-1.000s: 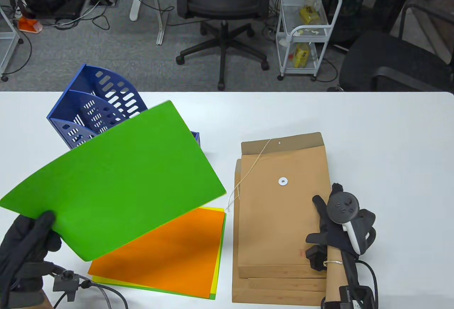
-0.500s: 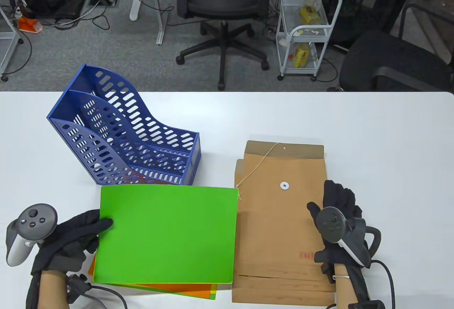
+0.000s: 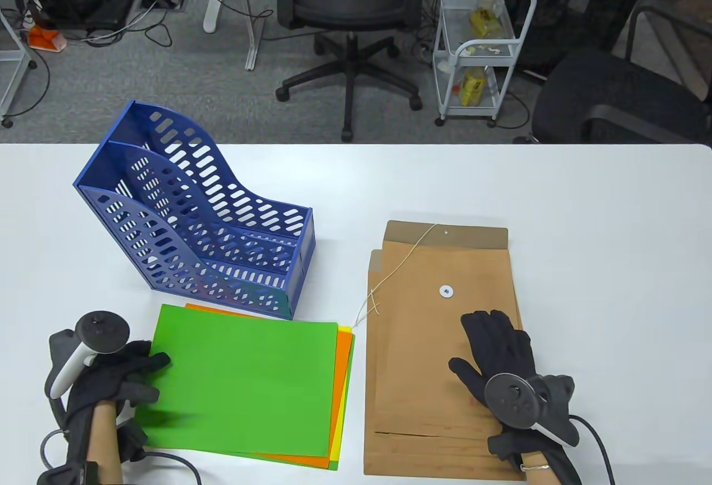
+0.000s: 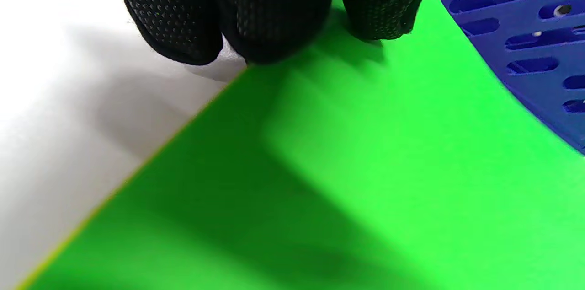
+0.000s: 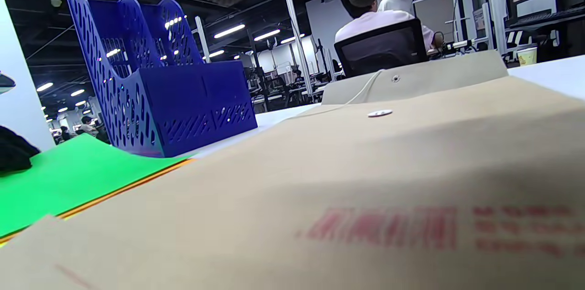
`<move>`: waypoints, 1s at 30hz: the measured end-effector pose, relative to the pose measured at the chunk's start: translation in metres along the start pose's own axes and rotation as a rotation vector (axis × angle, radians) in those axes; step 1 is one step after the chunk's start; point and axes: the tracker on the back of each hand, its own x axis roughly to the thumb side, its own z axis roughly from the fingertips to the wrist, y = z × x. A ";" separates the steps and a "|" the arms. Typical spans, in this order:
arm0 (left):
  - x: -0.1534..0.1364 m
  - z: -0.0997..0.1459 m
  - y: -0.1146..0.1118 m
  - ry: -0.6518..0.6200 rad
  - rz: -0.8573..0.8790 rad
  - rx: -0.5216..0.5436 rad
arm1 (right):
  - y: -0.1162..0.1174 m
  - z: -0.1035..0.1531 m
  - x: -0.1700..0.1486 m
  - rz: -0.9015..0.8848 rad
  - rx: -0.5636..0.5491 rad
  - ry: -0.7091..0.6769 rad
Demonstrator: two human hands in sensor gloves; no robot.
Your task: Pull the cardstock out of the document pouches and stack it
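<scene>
While the left hand [image 3: 119,374] is pinching the green cardstock [image 3: 245,385] atop the coloured stack, the right hand [image 3: 500,357] is lying flat, fingers spread, on the brown pouches [image 3: 434,340]. Cardstock looks light, stiff, slippery; an edge grip seems best.

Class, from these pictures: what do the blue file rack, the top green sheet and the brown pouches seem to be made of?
Blue file rack: looks like moulded plastic, slightly glossy, with punched slots. Top green sheet: likely matte cardstock, thin and flat with crisp edges. Brown pouches: apparently kraft paper, dull tan, with a string and a small round washer closure.
</scene>
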 end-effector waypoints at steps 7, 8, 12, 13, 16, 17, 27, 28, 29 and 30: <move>0.024 0.026 0.008 0.037 -0.206 0.174 | 0.005 0.000 0.005 -0.002 0.029 -0.030; 0.030 0.033 0.008 0.000 -0.242 0.222 | 0.005 0.000 0.006 -0.005 0.030 -0.037; 0.052 0.059 0.005 -0.290 -0.282 0.389 | 0.007 0.001 0.008 -0.012 0.058 -0.062; 0.058 0.066 0.003 -0.406 -0.273 0.431 | 0.008 0.001 0.009 -0.006 0.064 -0.067; 0.071 0.078 -0.006 -0.628 -0.214 0.506 | 0.008 0.002 0.012 0.006 0.068 -0.087; 0.075 0.081 -0.009 -0.685 -0.213 0.515 | 0.008 0.002 0.013 0.003 0.070 -0.093; 0.099 0.070 -0.044 -0.808 -0.394 0.370 | 0.010 0.004 0.018 -0.024 0.115 -0.123; 0.102 0.070 -0.046 -0.810 -0.416 0.367 | 0.011 0.004 0.019 -0.020 0.120 -0.125; 0.104 0.071 -0.048 -0.809 -0.449 0.364 | 0.011 0.004 0.020 -0.016 0.119 -0.128; 0.105 0.071 -0.050 -0.809 -0.468 0.363 | 0.011 0.004 0.020 -0.013 0.118 -0.129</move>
